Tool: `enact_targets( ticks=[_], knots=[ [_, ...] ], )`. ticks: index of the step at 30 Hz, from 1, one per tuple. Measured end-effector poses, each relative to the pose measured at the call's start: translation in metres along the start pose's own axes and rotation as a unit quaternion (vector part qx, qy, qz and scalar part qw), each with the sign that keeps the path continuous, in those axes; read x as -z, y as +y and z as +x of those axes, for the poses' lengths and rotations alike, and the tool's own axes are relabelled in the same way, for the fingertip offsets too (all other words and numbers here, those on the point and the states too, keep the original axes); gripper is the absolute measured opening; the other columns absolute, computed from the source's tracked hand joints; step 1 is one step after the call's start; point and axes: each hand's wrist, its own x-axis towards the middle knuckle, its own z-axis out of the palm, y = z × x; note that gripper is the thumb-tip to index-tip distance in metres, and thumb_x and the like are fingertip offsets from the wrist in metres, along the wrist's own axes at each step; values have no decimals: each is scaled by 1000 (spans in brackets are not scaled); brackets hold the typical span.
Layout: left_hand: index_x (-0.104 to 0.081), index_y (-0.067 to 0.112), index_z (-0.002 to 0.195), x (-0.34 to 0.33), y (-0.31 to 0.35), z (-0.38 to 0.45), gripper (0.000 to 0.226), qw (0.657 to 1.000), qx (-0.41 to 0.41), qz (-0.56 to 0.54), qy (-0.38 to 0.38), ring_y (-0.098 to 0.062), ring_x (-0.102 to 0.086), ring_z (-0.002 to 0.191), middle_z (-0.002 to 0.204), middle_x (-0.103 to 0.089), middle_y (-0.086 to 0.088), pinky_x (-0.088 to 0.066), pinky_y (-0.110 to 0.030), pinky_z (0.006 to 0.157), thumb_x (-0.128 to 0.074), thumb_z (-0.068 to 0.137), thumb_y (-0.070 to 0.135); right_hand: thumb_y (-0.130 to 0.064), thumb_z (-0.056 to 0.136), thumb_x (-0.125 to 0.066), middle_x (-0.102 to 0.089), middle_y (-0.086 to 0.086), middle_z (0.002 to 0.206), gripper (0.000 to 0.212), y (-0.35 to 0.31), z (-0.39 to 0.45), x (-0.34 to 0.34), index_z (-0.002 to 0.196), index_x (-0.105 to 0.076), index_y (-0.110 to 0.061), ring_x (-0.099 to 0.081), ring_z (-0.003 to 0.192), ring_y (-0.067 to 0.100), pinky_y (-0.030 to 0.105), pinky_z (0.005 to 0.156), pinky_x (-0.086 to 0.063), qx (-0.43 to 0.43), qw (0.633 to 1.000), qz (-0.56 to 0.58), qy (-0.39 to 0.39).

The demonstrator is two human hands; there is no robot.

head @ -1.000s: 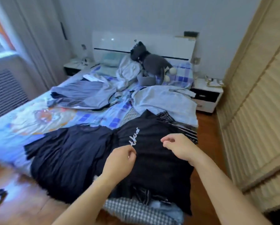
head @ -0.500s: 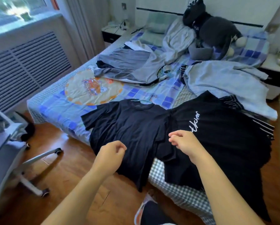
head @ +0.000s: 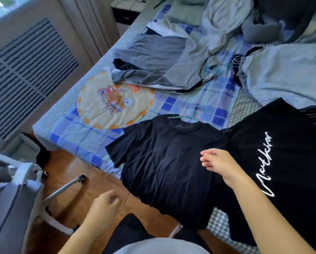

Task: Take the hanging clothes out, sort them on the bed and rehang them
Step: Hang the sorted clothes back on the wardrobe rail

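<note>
A plain black T-shirt [head: 162,162] lies flat at the bed's near edge, a thin wire hanger [head: 189,115] poking from its collar. Beside it on the right lies a black shirt with white script lettering [head: 285,153]. My right hand [head: 218,161] hovers over the seam between the two black shirts, fingers loosely curled, holding nothing. My left hand [head: 105,208] hangs over the wooden floor in front of the bed, relaxed and empty. Farther back lie a grey shirt pile [head: 162,65] and a light grey garment [head: 285,72].
The bed [head: 74,138] carries a blue checked sheet with a round orange print [head: 115,101]. A grey office chair [head: 14,195] stands at the left on the wooden floor. A radiator cover [head: 25,70] and a nightstand [head: 126,15] line the far side.
The view has swung left and downward. My left hand has dropped off the shirts toward the floor. My right hand has shifted left over the plain black T-shirt's edge.
</note>
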Motion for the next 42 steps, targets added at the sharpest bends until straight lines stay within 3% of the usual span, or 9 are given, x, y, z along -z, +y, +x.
enact_targets(
  ticks=[3, 6, 12, 16, 21, 31, 38, 40, 42],
  knots=[
    [-73, 26, 75, 6, -7, 51, 27, 998, -13, 21, -63, -13, -69, 77, 79, -75, 7, -54, -36, 78, -61, 90, 7, -11, 96, -52, -72, 2, 99, 22, -17, 29, -27, 107, -70, -17, -69, 86, 15, 34, 87, -58, -13, 999, 34, 39],
    [-71, 32, 75, 4, -5, 128, 31, 985, -74, 89, -130, 0, -65, 73, 76, -73, 14, -50, -18, 69, -60, 92, 9, -14, 96, -51, -69, 0, 104, 25, -15, 57, -65, 114, -68, -18, -69, 93, 17, 36, 90, -57, -57, 993, 69, 81],
    [-63, 35, 81, 10, 66, 327, 21, 903, -189, 264, -280, -18, -68, 79, 84, -70, 7, -56, -34, 73, -51, 96, 25, -14, 95, -49, -61, -2, 128, 42, 10, 132, -154, 136, -57, -19, -60, 114, 18, 42, 104, -49, -160, 974, 95, 130],
    [-65, 27, 99, 1, 141, 436, 21, 863, -300, 322, -247, -25, -65, 99, 104, -70, 2, -51, -36, 84, -44, 98, 25, -23, 99, -49, -40, 1, 149, 50, 32, 193, -200, 148, -41, -25, -45, 129, 25, 40, 103, -44, -197, 962, -79, 174],
    [-58, 18, 130, -46, 186, 524, 34, 929, -294, 190, -117, -27, -59, 116, 123, -66, -3, -36, -28, 86, -46, 98, 20, -30, 98, -51, 16, 4, 165, 81, 75, 225, -242, 159, 2, -30, 5, 152, 34, 48, 117, -29, -256, 906, -322, 97],
    [-53, 12, 122, -83, 168, 578, 32, 849, -442, 268, -113, -38, -52, 112, 117, -58, -16, -47, -48, 92, -57, 90, 11, -35, 98, -48, 20, 2, 165, 79, 81, 241, -242, 159, 4, -34, 9, 152, 31, 50, 120, -19, -286, 896, -328, 92],
    [-40, 20, 83, -51, 201, 540, 21, 817, -440, 319, -191, -32, -51, 74, 77, -52, -2, -39, -39, 63, -59, 78, 11, -42, 100, -49, 7, 1, 167, 71, 36, 240, -228, 159, -12, -29, 4, 153, 28, 47, 122, -19, -312, 921, -215, 89],
    [-35, 22, 76, -34, 191, 511, 28, 805, -459, 281, -251, -20, -48, 66, 70, -49, 3, -39, -38, 60, -61, 75, 13, -49, 96, -54, -23, -8, 162, 64, 11, 227, -226, 154, -31, -34, -18, 150, 15, 39, 120, -24, -264, 954, -54, 134],
    [-31, 26, 74, -21, 169, 479, 32, 776, -485, 247, -319, -10, -45, 64, 69, -46, 7, -33, -30, 57, -61, 74, 13, -57, 85, -65, -45, -18, 148, 65, -15, 214, -237, 145, -43, -44, -41, 136, 0, 31, 115, -32, -201, 936, 231, 176]
  ],
)
